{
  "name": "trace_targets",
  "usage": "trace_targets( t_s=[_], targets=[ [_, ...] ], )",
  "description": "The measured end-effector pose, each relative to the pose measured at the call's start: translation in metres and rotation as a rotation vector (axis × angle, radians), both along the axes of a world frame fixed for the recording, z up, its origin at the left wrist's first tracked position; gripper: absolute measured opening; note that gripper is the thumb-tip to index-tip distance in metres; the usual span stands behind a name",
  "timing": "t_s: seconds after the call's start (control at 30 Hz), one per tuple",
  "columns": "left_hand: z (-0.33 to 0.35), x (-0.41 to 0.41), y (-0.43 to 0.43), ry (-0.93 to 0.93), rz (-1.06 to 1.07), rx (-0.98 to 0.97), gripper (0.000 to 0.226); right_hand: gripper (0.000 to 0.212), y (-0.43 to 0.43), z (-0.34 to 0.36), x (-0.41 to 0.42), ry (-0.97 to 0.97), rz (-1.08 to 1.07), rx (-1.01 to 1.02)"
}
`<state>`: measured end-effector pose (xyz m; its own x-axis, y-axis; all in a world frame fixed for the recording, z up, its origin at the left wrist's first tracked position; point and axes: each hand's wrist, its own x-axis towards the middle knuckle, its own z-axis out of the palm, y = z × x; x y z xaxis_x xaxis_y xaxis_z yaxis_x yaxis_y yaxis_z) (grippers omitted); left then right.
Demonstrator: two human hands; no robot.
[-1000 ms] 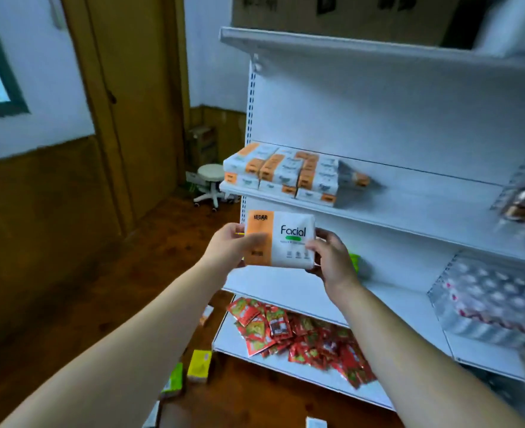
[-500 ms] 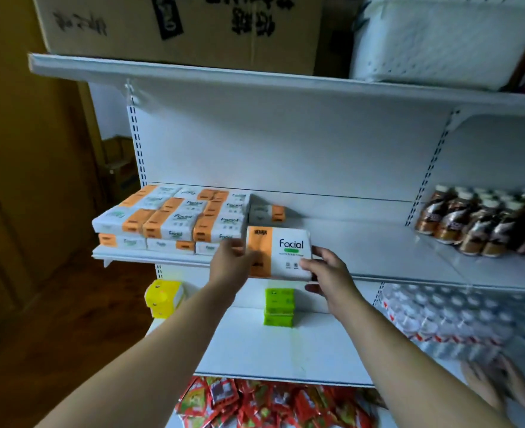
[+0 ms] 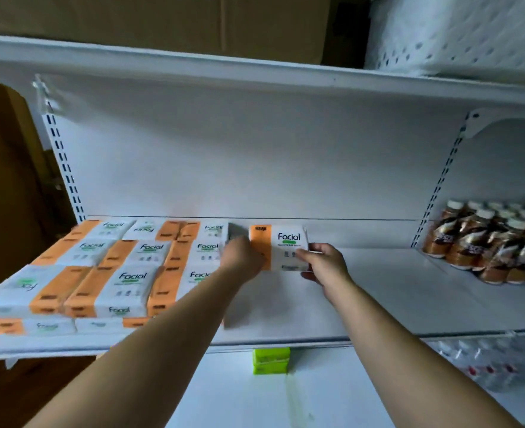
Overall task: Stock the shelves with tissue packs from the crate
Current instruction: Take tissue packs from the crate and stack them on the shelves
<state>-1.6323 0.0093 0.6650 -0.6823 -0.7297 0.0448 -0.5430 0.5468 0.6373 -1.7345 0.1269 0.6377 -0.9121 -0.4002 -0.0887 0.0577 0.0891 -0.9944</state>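
I hold one white and orange "Facial" tissue pack [image 3: 281, 247] over the white middle shelf [image 3: 394, 291], near its back wall. My left hand [image 3: 242, 257] grips the pack's orange left end and my right hand [image 3: 326, 265] grips its white right end. Just left of it, several stacked tissue packs [image 3: 125, 267] of the same kind fill the shelf's left part in two layers. The crate is out of view.
Brown drink bottles [image 3: 495, 242] stand in rows at the shelf's right end. A cardboard box [image 3: 162, 23] and a white perforated basket [image 3: 458, 35] sit on the top shelf. A green pack [image 3: 270, 361] lies on the lower shelf, with wrapped bottles [image 3: 495, 362] to its right.
I have stepped closer and the view has risen to the middle shelf. Both hands have carried the tissue pack forward, from in front of the shelf's edge to over its back part.
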Motion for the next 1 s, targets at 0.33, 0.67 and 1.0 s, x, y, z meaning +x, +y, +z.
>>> trace_targets(
  t_s=[0.33,0.67,1.0],
  targets=[
    [0.001,-0.062,-0.076,-0.3,-0.035,-0.283,0.036,0.028,-0.08,-0.013,-0.045,0.036,0.112,0.096],
    [-0.015,-0.073,-0.092,-0.437,-0.091,-0.405,0.052,0.016,-0.106,-0.039,-0.065,0.099,0.076,0.226],
    [-0.012,-0.059,-0.088,-0.342,-0.109,-0.325,0.047,0.045,-0.098,-0.027,-0.051,0.222,0.075,0.379]
  ],
)
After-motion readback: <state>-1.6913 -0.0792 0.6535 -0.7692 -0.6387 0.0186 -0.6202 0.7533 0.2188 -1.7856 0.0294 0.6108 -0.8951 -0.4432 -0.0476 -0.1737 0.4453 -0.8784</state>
